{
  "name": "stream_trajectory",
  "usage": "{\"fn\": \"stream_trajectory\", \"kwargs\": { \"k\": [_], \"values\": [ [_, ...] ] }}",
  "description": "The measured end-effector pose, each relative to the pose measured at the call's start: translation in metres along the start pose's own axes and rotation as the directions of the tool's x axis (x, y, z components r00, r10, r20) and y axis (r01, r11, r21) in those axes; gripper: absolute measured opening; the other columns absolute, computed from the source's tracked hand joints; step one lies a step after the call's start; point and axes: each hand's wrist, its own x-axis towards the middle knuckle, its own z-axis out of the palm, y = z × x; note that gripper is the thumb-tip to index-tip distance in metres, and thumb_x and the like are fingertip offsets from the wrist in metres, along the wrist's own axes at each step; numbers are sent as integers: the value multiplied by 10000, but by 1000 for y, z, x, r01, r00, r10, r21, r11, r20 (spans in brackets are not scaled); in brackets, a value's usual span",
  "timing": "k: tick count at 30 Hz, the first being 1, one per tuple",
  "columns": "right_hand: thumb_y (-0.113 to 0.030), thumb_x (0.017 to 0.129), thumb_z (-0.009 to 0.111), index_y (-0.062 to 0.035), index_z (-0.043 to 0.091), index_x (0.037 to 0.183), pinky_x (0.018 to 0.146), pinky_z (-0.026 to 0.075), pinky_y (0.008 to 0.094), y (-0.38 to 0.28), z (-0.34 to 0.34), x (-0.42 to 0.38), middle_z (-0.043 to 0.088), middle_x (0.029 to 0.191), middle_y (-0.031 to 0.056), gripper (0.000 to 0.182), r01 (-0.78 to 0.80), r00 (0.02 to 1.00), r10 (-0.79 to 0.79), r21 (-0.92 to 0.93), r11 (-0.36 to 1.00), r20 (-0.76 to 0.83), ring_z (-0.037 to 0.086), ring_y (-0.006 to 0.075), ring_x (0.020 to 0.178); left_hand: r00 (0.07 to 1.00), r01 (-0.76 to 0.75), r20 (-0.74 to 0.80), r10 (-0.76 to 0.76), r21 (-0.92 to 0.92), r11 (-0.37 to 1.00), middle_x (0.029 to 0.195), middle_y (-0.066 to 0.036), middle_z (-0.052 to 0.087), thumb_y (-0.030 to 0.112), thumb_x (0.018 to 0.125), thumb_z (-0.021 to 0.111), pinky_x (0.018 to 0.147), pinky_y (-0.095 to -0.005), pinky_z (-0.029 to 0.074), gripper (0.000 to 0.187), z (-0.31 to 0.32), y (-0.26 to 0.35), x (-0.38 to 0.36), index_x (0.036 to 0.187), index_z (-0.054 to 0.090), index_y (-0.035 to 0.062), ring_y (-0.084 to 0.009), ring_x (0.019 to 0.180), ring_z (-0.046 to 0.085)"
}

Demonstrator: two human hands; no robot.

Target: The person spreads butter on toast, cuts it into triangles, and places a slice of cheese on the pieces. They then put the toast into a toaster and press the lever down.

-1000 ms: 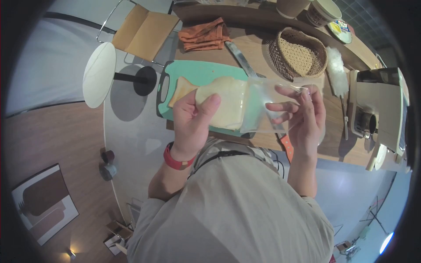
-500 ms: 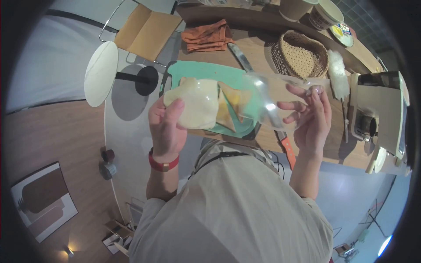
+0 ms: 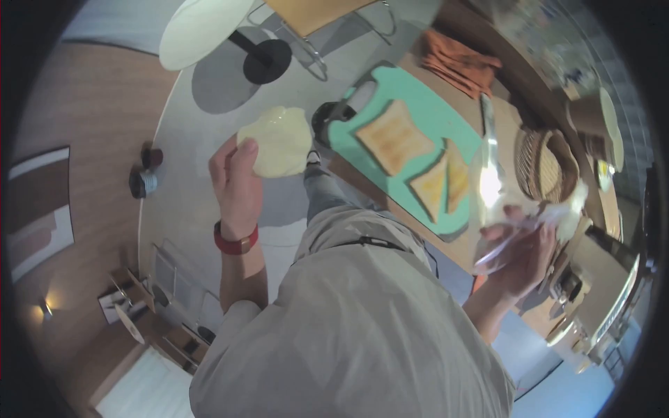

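My left hand (image 3: pixel 235 182) pinches the edge of a pale, glossy, floppy slice (image 3: pixel 279 143), held beyond the left side of the green cutting board (image 3: pixel 432 108). On the board lie a toasted bread square (image 3: pixel 395 136) and toast triangles (image 3: pixel 431 187) with yellowish faces. My right hand (image 3: pixel 523 251), partly seen through clear plastic, is closed on a crumpled transparent wrapper (image 3: pixel 490 202) to the right of the board. The wrapper's shiny part covers some of the knife (image 3: pixel 488 115).
A folded orange cloth (image 3: pixel 460 61) lies above the board. Right of it are a wicker basket (image 3: pixel 543 167) and paper cups (image 3: pixel 592 125). An appliance (image 3: pixel 599 285) stands at the counter's right end. A round white table (image 3: pixel 202 31) is at upper left.
The view has turned, so the board appears further right. The pale slice is now away from the board, uncovering the toast square. My right hand has closed further around the wrapper, which is more crumpled.
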Motion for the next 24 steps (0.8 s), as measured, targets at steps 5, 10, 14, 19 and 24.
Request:
{"fn": "stream_trajectory", "kwargs": {
  "k": [5, 10, 14, 19, 24],
  "values": [
    [-186, 1044, 324, -41, 414, 1263, 477, 559, 594, 72, 71, 10, 554, 1137, 412, 278, -335, 938, 322, 92, 938, 128, 608, 622, 829, 989, 144, -22, -149, -150, 978, 782, -20, 526, 296, 913, 489, 659, -269, 381, 286, -53, -30, 38, 771, 558, 57, -145, 794, 473],
    [-106, 1025, 367, 3, 473, 1086, 526, 581, 419, 204, 161, 32, 627, 1019, 314, 163, -517, 834, 546, -240, 822, 75, 669, 482, 754, 985, 130, 105, -133, 34, 991, 898, -39, 574, 278, 1021, 356, 752, -295, 400, 353, -137, -91, 101, 931, 589, 29, -145, 846, 478],
    [-182, 1027, 460, -63, 432, 883, 525, 563, 326, 326, 181, 55, 684, 871, 216, 189, -632, 775, 603, -268, 728, -189, 698, 323, 697, 966, 223, 127, -227, 43, 974, 692, 70, 336, 351, 1018, 372, 591, -263, 238, 342, -187, -139, 148, 753, 385, 136, -76, 666, 294],
    [-265, 1009, 489, -64, 477, 920, 504, 537, 271, 468, 126, 76, 683, 848, 142, 221, -755, 654, 591, -360, 548, -473, 681, 224, 633, 922, 368, 78, -379, 132, 921, 830, -7, 601, 383, 1009, 407, 694, -274, 397, 399, -230, -174, 178, 970, 641, 63, -117, 784, 498],
    [-247, 984, 492, -84, 519, 894, 462, 491, 253, 581, 27, 62, 669, 768, 85, 188, -832, 547, 437, -405, 380, -714, 654, 156, 559, 932, 304, 113, -344, 272, 913, 892, -47, 639, 291, 997, 393, 727, -286, 432, 364, -237, -225, 180, 1018, 649, 33, -140, 831, 542]
  ]
}}
